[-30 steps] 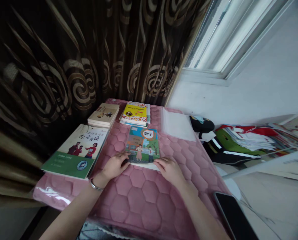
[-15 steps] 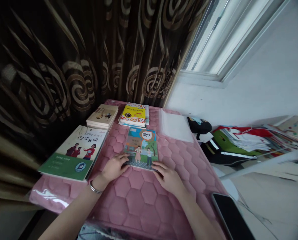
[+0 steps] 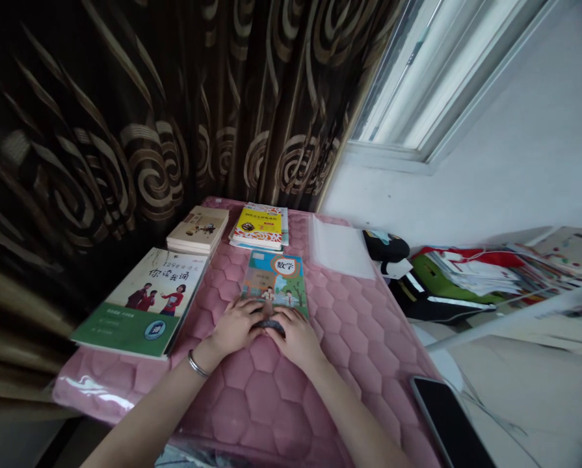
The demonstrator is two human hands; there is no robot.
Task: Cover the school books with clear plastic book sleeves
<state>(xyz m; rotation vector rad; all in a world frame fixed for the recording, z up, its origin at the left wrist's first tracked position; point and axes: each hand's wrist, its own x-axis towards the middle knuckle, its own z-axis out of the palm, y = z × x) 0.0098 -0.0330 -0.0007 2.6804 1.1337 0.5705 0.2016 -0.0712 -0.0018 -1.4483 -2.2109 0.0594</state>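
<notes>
A blue maths textbook [image 3: 274, 281] with drawn children on its cover lies closed on the pink quilted table cover [image 3: 266, 396]. My left hand [image 3: 238, 323], with a silver bangle at the wrist, rests on its lower left part, fingers stretched over the cover. Close beside it, my right hand [image 3: 293, 335] lies on the lower right part, its fingers also extended. Both thumbs are by the book's near edge and partly hidden. A strip of the cover shows between the hands, and the rest of its lower part is hidden beneath them.
On the left lie a green-and-white book [image 3: 144, 302] and a tan book stack [image 3: 198, 229]. A pile topped by a yellow book [image 3: 259, 226] sits behind the textbook. Clear plastic sheets [image 3: 342, 248] lie back right; a phone [image 3: 451, 419] rests at the right edge.
My hands have moved inward from the book's lower corners, the right one shifting left, and now lie close together on the cover. The pale pages below the cover's near edge no longer show.
</notes>
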